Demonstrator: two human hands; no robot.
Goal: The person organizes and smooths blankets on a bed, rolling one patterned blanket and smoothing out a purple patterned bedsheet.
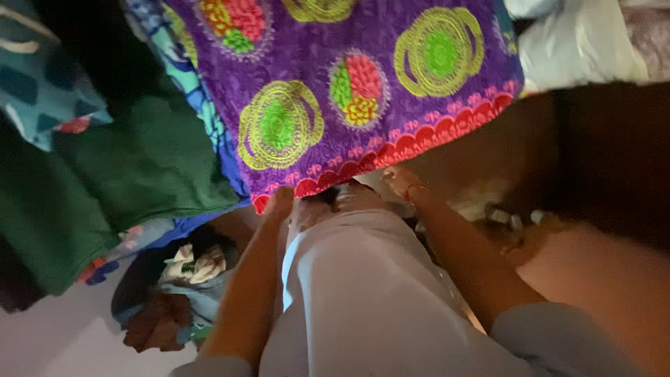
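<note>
My left hand [281, 204] was up at the scalloped red hem of the purple cloth [363, 84], the fingers curled onto that edge where it met the top of the white garment [363, 293]. In the dim light I could not tell whether they actually pinched the cloth or only pressed against it. My right hand [403, 180] sat at about two o'clock from the left one, close by, its fingertips tucked under the same red hem and hidden there, so I could not tell its grip either. A thin red band [417, 187] circled that wrist.

The purple cloth, patterned with yellow-green rings and red-and-green rounds, filled the twelve o'clock part of my view and hung over both hands. The white garment ran from between my hands down toward six o'clock, between my forearms.

At nine o'clock lay a dark green cloth [118, 181], with a teal patterned one [35, 91] above it near ten o'clock. Crumpled fabrics [188, 269] sat at seven o'clock, beside my left forearm. White fabric [579, 42] was bunched at one o'clock.
</note>
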